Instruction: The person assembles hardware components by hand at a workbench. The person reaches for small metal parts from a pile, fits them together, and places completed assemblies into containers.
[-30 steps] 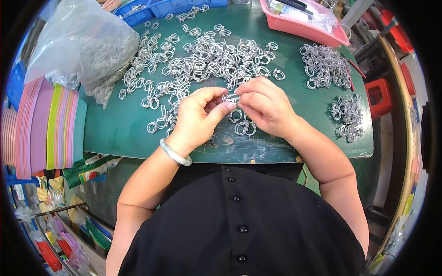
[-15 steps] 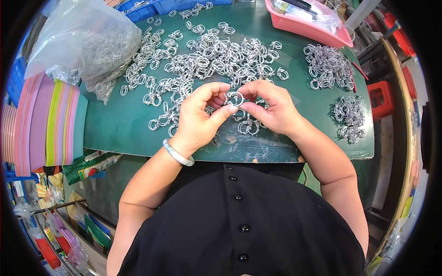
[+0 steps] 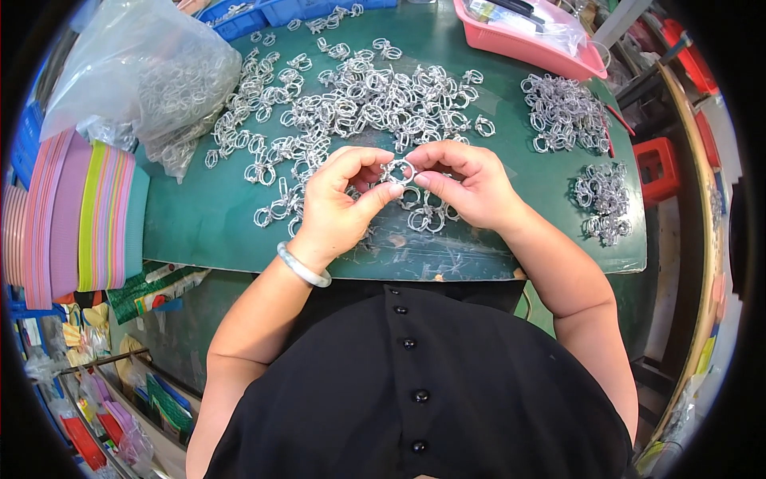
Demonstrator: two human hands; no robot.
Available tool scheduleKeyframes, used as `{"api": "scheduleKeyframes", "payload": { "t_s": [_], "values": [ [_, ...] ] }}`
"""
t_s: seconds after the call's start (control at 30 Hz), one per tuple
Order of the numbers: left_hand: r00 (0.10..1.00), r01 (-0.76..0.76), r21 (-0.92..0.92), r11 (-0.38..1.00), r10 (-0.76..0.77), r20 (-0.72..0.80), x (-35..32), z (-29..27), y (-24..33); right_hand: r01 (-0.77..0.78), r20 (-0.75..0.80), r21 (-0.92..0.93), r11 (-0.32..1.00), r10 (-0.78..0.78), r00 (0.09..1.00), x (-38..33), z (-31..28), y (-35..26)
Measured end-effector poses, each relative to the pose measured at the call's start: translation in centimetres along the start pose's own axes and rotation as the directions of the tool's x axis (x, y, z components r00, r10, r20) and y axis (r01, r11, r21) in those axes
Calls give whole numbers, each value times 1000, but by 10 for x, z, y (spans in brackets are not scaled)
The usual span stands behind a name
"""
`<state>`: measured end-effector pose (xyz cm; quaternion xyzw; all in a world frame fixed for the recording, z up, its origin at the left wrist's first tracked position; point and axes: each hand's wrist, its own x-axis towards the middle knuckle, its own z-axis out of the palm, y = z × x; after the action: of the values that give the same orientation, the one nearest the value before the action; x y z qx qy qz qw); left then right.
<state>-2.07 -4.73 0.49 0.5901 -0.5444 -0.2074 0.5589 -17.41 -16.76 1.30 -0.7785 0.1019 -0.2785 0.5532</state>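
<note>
A silvery ring of doubled wire, which looks like a wire hose clamp (image 3: 398, 171), is held up between both hands over the near part of the table. My left hand (image 3: 339, 195), with a pale bangle at the wrist, pinches its left side between thumb and fingers. On the opposite side the thumb and fingertips of my right hand (image 3: 471, 182) grip the ring's edge. Fingertips cover part of the clamp's fastening. Just beyond my hands spreads a large loose heap of similar clamps (image 3: 367, 104), and a few more (image 3: 427, 215) lie beneath the hands.
Two smaller clamp piles, one farther (image 3: 565, 116) and one nearer (image 3: 602, 199), lie on the green table's (image 3: 199, 227) right. A clear plastic bag (image 3: 152, 72) of clamps stands at left, beside stacked colourful baskets (image 3: 84, 215). A pink tray (image 3: 527, 40) sits far right, a red stool (image 3: 658, 169) below.
Both hands still hold the clamp; the ring has turned slightly between the fingers. The whole view has shifted a little to the left.
</note>
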Motion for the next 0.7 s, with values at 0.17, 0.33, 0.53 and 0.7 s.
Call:
{"api": "scheduleKeyframes", "payload": {
  "t_s": [0.17,0.33,0.53,0.7],
  "values": [
    [993,118,-146,982,-115,27,-4,1,-2,-31,-1,64,997,31,1000,0,1,0],
    [978,207,-244,947,-199,58,-5,3,0,-59,5,88,994,59,998,0,1,2],
    [983,185,-267,946,-173,66,-5,2,0,-52,-11,82,995,53,999,0,0,4],
    [974,213,-296,931,-180,136,-5,0,3,-44,-18,89,995,46,999,0,0,4]
  ]
}}
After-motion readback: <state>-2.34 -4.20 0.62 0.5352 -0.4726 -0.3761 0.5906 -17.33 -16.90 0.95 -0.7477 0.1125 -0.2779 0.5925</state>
